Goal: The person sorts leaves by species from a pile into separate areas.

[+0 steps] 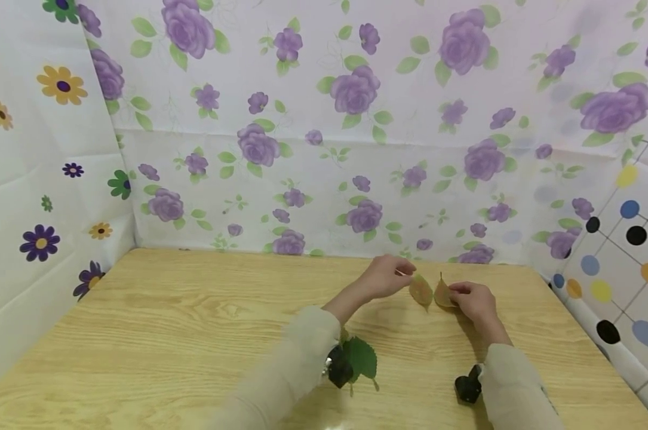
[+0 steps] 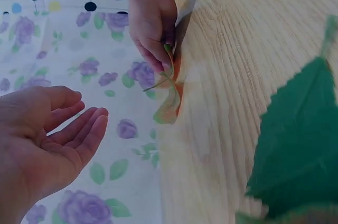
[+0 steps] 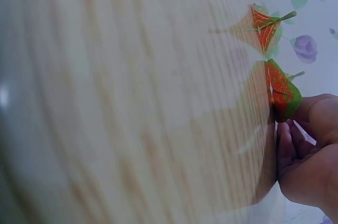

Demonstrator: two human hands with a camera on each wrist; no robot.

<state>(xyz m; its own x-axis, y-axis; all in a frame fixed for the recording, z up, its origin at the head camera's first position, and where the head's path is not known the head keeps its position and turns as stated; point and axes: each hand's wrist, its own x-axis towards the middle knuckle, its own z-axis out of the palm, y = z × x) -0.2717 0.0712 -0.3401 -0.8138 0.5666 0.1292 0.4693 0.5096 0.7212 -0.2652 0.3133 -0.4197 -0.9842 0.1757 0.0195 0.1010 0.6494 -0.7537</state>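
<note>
Two orange-and-green leaves lie side by side near the back of the table. My right hand [image 1: 474, 301] pinches the edge of the right leaf [image 1: 443, 295], whose stem points toward the back. In the right wrist view this leaf [image 3: 282, 89] tilts up from the wood beside the fingers. Just left of the other leaf [image 1: 421, 292] hovers my left hand [image 1: 384, 278]. Its fingers curve loosely around nothing, as the left wrist view shows. Below the left forearm are green leaves [image 1: 362, 357] with stems toward the front, partly hidden by the wrist camera.
The wood-grain table [image 1: 194, 316] meets a flower-print cloth [image 1: 302, 197] at the back, close behind the hands. A dotted cloth [image 1: 625, 280] hangs along the right side, another flowered one [image 1: 28, 179] on the left. Black wrist cameras sit under both sleeves.
</note>
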